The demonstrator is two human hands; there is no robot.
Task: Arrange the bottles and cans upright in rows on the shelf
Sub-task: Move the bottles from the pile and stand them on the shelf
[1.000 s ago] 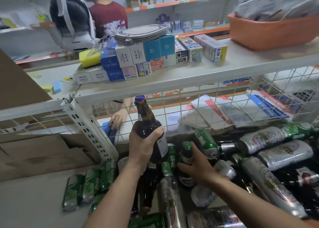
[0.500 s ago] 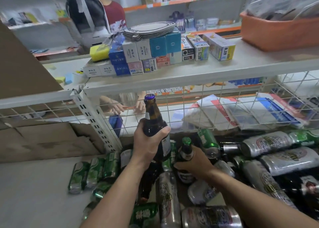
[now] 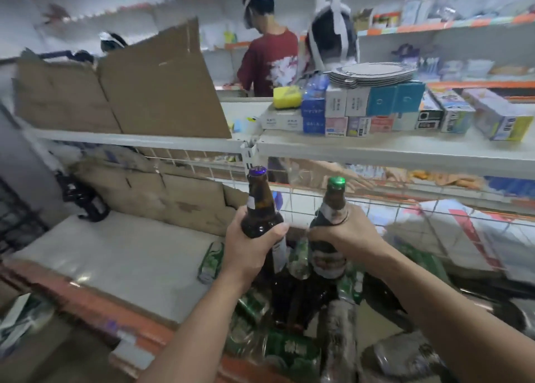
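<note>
While the white lower shelf (image 3: 115,261) stretches out to the left with its orange front edge, flattened cardboard (image 3: 150,93) leans on the upper shelf (image 3: 376,151) and more lines the back below it. A heap of cans and bottles (image 3: 292,350) lies jumbled on its side on the right part of the lower shelf, green and silver cans mixed with dark glass, blurred in places. Small boxes (image 3: 376,107) stand in stacked rows on the upper shelf under a pile of flat plates. The left hand (image 3: 249,249) wraps its fingers round the body of a brown bottle with a purple cap (image 3: 259,206), held upright above the heap. Just beside it, the right hand (image 3: 350,235) grips a dark bottle with a green cap (image 3: 333,206) about its shoulder, neck up and leaning slightly right. A single green can (image 3: 210,262) lies flat on the shelf, just left of the left wrist.
</note>
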